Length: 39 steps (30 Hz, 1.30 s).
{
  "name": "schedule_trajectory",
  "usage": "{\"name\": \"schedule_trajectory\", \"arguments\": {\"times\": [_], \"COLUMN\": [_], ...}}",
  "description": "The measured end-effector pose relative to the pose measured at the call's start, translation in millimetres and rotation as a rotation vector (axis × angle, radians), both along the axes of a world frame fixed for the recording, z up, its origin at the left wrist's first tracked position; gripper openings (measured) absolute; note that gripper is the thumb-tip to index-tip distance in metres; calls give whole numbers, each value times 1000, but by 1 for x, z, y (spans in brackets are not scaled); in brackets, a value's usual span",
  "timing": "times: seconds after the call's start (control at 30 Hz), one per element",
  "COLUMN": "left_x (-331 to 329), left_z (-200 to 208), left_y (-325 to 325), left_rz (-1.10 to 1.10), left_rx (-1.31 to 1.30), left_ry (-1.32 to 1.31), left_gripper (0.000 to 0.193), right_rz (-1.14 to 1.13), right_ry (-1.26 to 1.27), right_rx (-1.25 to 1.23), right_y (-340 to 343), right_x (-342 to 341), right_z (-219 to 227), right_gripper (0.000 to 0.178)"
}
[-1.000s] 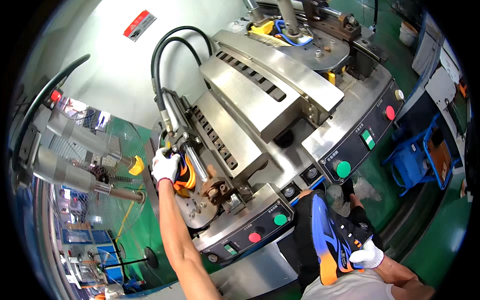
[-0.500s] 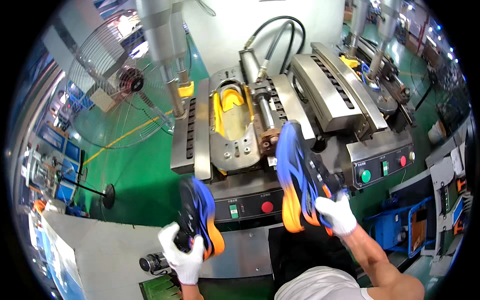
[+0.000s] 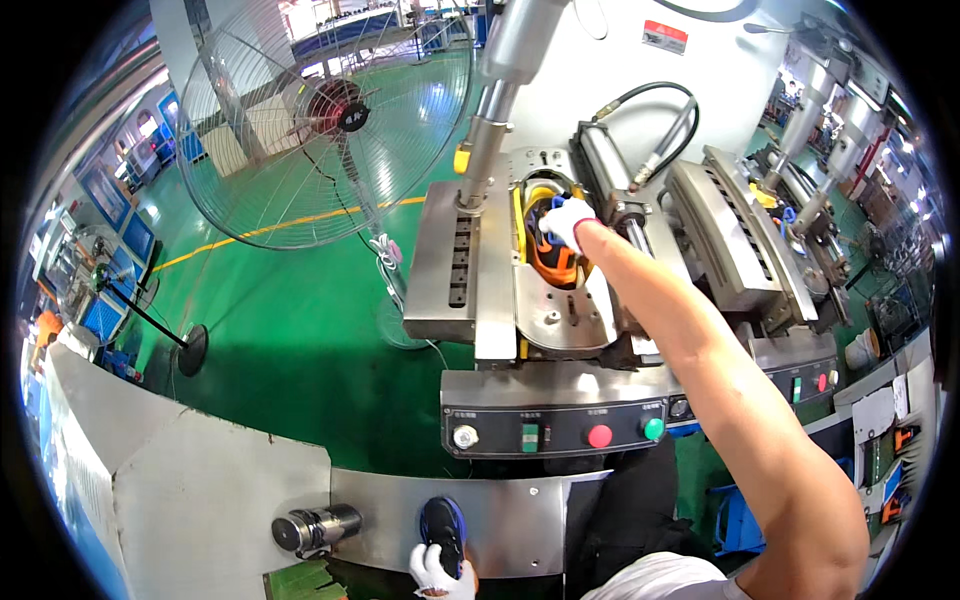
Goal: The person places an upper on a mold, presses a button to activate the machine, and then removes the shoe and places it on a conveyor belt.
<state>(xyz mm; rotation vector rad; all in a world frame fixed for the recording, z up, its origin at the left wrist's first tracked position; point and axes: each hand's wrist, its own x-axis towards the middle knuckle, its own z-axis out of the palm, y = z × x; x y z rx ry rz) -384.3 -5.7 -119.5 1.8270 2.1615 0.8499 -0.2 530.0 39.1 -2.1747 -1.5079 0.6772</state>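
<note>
My right hand (image 3: 567, 220), in a white glove, reaches far forward over the metal press (image 3: 565, 325). Its fingers are closed on a blue, black and orange sneaker (image 3: 556, 268), which sits in the yellow-lined recess of the press; the glove covers much of the shoe's upper. Low in the view, my gloved left hand (image 3: 436, 573) grips one end of the other sneaker (image 3: 441, 527), dark with a blue edge. That shoe rests on the steel tabletop (image 3: 500, 510), its held end partly covered by the fingers.
A control panel (image 3: 560, 428) with coloured buttons fronts the press. A wire-caged fan (image 3: 345, 115) stands at the far left. A metal flask (image 3: 315, 527) lies left of the near sneaker. A hydraulic cylinder (image 3: 607, 165) and a second press (image 3: 720, 240) stand to the right.
Both sneakers were held up in front of me. The right-hand one has moved forward into the press recess; the left-hand one has come down onto the steel tabletop. The view has swung left.
</note>
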Motion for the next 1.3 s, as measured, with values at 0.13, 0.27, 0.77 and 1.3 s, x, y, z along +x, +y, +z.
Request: {"name": "schedule_trajectory", "arguments": {"times": [0.13, 0.27, 0.77, 1.3], "left_x": [3, 3, -58, 353], "left_z": [-12, -10, -56, 168], "left_y": [16, 15, 54, 35], "left_rz": [-27, -71, -945, -1342], "left_rx": [-7, 19, -89, 165], "left_ry": [-123, -76, 152, -237], "left_gripper": [50, 51, 29, 9], "right_rz": [-35, 81, 575, 133], "right_ry": [-207, -268, -526, 389], "right_rx": [146, 76, 575, 703], "right_y": [-4, -20, -400, -656], "right_x": [-13, 3, 56, 68], "right_z": [-18, -15, -168, -122], "right_gripper": [38, 51, 94, 125]}}
